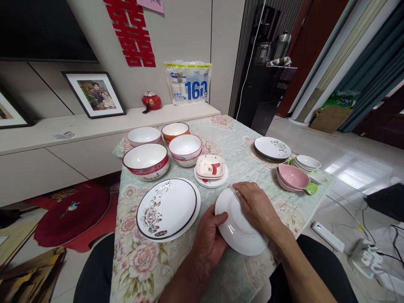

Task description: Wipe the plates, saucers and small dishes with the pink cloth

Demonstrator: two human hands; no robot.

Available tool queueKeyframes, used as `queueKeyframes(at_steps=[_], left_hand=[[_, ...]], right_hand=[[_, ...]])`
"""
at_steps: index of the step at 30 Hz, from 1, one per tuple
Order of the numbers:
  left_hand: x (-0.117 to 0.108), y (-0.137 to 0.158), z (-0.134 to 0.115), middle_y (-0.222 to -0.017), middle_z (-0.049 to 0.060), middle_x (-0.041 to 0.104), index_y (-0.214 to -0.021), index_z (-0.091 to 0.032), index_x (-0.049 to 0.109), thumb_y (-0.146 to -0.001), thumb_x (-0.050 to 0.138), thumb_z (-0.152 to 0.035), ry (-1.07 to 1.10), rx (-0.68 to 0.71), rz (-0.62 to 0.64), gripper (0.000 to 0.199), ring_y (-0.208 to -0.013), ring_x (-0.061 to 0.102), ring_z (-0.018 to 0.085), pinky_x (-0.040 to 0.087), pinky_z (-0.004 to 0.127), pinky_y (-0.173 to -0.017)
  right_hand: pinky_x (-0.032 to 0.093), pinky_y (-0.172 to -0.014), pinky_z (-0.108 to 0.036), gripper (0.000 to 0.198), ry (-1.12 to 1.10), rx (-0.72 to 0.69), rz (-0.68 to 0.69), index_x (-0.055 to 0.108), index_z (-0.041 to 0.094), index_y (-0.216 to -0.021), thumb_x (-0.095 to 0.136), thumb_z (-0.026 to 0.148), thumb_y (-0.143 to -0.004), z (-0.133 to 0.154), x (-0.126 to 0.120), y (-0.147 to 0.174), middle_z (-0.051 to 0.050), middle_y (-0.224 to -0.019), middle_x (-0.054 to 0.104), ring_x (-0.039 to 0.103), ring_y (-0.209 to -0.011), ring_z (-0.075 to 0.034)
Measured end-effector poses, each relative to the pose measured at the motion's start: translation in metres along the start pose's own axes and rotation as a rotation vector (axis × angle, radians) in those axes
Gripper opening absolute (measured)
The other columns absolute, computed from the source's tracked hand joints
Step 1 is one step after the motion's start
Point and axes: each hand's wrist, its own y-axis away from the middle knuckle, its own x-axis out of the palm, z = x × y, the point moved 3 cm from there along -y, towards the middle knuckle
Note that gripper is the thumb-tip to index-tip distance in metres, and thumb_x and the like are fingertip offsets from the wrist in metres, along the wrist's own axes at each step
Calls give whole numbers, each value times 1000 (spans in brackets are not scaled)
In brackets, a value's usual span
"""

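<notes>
A white plate (235, 225), with a round foot ring showing on its upper face, is tilted above the near part of the table. My left hand (210, 235) grips its left edge, thumb on the upper face and fingers underneath. Across the plate's right side lies my right hand (257, 206), its fingers together and bent over the far rim; its thumb is hidden. To the left, a flower-patterned plate (172, 208) with a dark rim rests on another white plate. Just beyond my hands, a small square dish (210, 166) with a cartoon print sits on small round plates (214, 183).
Stacked bowls (145, 158) stand at the table's far left. Dark-rimmed plates (272, 148), pink leaf-handled bowls (293, 176) and small white dishes (307, 162) are at the right. Behind is a cabinet with a red jar (151, 102) and a plastic pack (189, 84).
</notes>
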Motion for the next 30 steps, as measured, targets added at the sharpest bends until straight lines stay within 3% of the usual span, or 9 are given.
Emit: queueKeyframes(at_steps=[3,6,10,12,14,19,25,27,30], left_hand=[[0,1,0,-84,6,74,-89,-14,72,-54,68,-3,-12,13,-38,37,-78,63,20,49,33,-79],[0,3,0,-81,4,72,-86,-15,70,-54,65,-4,-14,11,-43,34,-76,62,18,48,31,-75],[1,3,1,-81,4,71,-87,-16,67,-62,72,-10,7,-13,-30,26,-75,63,17,49,31,-77],[2,2,2,-84,3,72,-92,-17,66,-63,75,-10,37,-12,-6,31,-78,65,18,49,32,-81],[2,1,2,-89,3,73,-100,-18,66,-62,76,-8,62,-12,16,41,-83,67,20,49,33,-85],[0,0,4,-99,9,75,-116,-15,64,-62,74,-9,50,-20,5,55,-95,68,27,49,40,-91],[-1,0,1,-102,7,74,-119,-18,62,-63,76,-12,54,61,-1,58,-97,68,27,50,42,-94],[1,0,0,-101,6,74,-118,-18,62,-64,76,-11,57,65,18,56,-94,68,25,50,41,-93],[3,1,-1,-98,6,73,-115,-18,63,-72,70,-13,108,38,12,43,-91,68,23,51,39,-93]], right_hand=[[46,-87,-37,27,84,140,15,68,16,-111,44,17,-99,-20,-2,1,-13,-105,70,61,-100,-26],[46,-85,-37,27,114,162,6,69,15,-108,44,16,-98,-19,-2,3,-14,-102,69,61,-99,-26],[45,-88,-39,31,30,-77,-6,64,17,-121,47,12,-96,15,3,3,-13,-118,67,57,-107,-27],[44,-90,-40,33,-31,-205,40,62,19,-123,47,10,-95,33,6,4,-10,-121,66,56,-108,-25],[43,-92,-40,33,-75,-246,75,62,21,-123,47,11,-96,40,6,5,-8,-121,67,56,-109,-24],[45,-90,-41,31,7,-59,20,63,20,-124,46,16,-98,12,2,2,-10,-120,68,57,-110,-26],[49,-86,-41,28,80,119,-103,70,15,-112,47,20,-97,-23,0,4,-14,-102,67,58,-99,-29],[49,-87,-41,26,-9,73,-155,69,16,-112,50,19,-95,-14,-2,5,-13,-105,65,57,-101,-27],[49,-92,-38,27,-207,-127,-116,66,20,-118,53,16,-94,14,-4,8,-10,-113,64,56,-107,-23]])
